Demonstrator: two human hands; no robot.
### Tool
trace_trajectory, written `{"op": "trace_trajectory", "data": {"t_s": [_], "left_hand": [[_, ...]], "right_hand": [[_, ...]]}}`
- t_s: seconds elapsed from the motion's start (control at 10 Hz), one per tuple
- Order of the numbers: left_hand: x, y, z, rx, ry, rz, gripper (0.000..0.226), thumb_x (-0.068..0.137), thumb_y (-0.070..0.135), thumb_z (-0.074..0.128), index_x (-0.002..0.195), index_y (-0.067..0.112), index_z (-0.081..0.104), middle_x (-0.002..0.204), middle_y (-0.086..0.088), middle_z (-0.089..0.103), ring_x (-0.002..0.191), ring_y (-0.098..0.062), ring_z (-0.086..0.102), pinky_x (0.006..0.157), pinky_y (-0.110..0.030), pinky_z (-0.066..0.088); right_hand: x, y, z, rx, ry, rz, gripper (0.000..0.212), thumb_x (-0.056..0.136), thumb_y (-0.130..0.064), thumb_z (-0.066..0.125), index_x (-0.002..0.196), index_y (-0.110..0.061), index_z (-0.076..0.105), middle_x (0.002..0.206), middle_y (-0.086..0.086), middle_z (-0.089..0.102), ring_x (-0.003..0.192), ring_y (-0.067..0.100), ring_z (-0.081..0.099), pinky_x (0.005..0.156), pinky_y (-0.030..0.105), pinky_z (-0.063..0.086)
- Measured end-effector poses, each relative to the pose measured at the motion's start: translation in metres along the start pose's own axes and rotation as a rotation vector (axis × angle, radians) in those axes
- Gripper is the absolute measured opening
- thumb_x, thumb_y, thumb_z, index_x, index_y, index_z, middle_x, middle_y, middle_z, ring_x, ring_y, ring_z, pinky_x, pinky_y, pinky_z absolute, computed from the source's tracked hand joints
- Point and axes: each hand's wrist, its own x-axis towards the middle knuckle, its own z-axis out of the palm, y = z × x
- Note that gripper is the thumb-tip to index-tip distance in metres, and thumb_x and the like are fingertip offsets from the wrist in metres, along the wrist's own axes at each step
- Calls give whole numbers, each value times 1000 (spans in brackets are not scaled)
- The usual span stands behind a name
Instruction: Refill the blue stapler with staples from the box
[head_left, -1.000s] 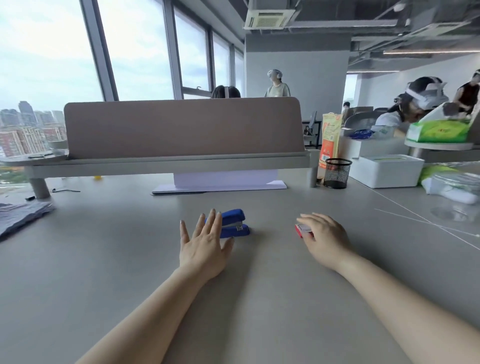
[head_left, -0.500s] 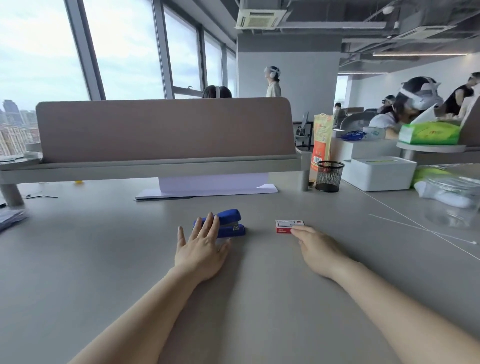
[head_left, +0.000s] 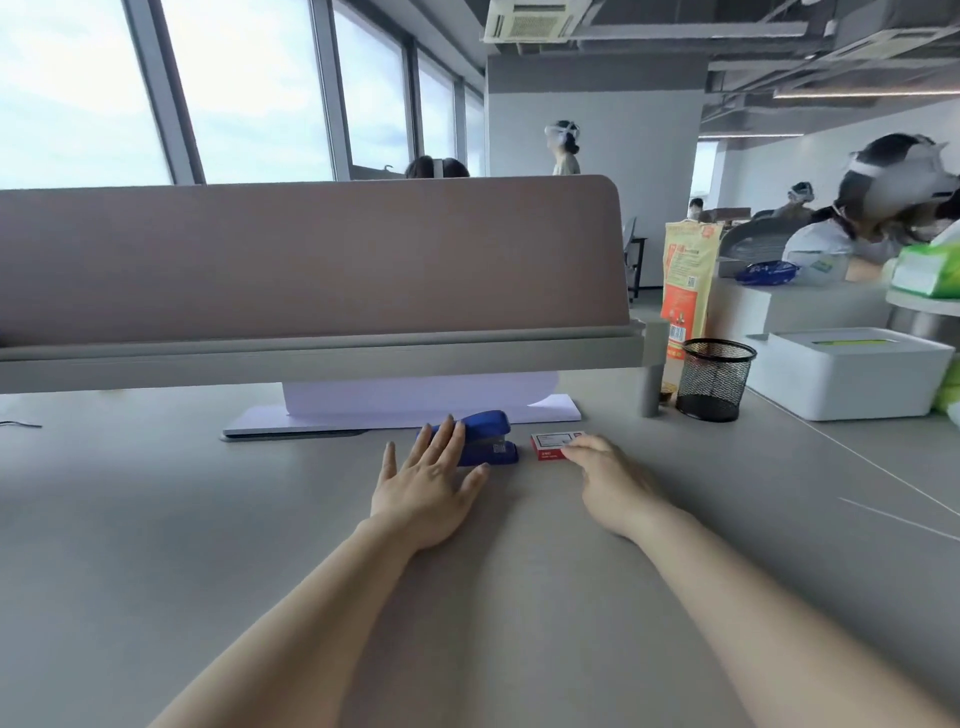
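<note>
A blue stapler (head_left: 488, 436) lies closed on the grey desk (head_left: 208, 519), in the middle of the view. My left hand (head_left: 426, 483) lies flat just in front of it, fingers spread, with the fingertips over the stapler's left end. To the right of the stapler sits a small red and white staple box (head_left: 553, 446). My right hand (head_left: 608, 475) rests palm down behind the box, fingertips touching its right near corner. Neither hand grips anything.
A brown desk divider (head_left: 311, 260) on a grey shelf runs across the back, with white paper (head_left: 415, 410) under it. A black mesh pen cup (head_left: 714, 379), an orange bag (head_left: 688, 291) and a white box (head_left: 852, 369) stand at the right. Several people are beyond.
My right hand has drawn back off the staple box, which now shows in full. My left hand has crept forward onto the stapler's left end. The camera has shifted.
</note>
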Motion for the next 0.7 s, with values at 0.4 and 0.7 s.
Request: {"op": "trace_trajectory", "data": {"t_s": [0.4,0.7], "left_hand": [[40,-6,13,12,9,22,72,88,65,17,145,33,-11,156,16,-14,144,-9,-14,119,-47,-9],[27,-2,9,27,147,19,68,90,59,17,146,30,-12,157,13,-13,144,-9,-14,118,-43,-13]], "right_hand": [[47,13,12,33,6,-10,52,87,3,31,131,-19,49,145,-1,39,131,24,36,111,36,32],[35,12,16,50,88,-36,43,91,-6,37,132,-16,46,146,2,40,130,27,36,111,35,31]]}}
